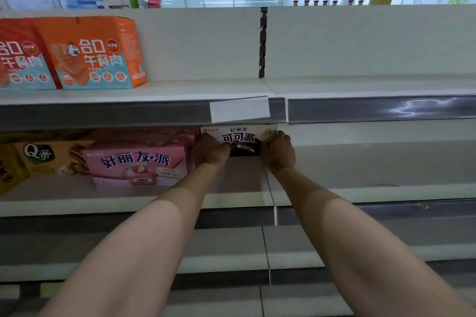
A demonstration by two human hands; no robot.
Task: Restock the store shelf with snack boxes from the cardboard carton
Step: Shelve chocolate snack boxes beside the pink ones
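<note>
Both hands' grip, left hand (211, 150) and right hand (278, 152), clasps cocoa-pie box (240, 137) ends under shelf lip (144, 114)

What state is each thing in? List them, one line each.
Cocoa pie box: upright on the middle shelf, far back, held at both ends.
Left hand: grips the box's left end.
Right hand: grips the box's right end.
Pink pie box: upright, beside the cocoa pie box on its left.
Orange boxes: upright on the upper shelf.
Price tag: blank, slightly tilted.
</note>
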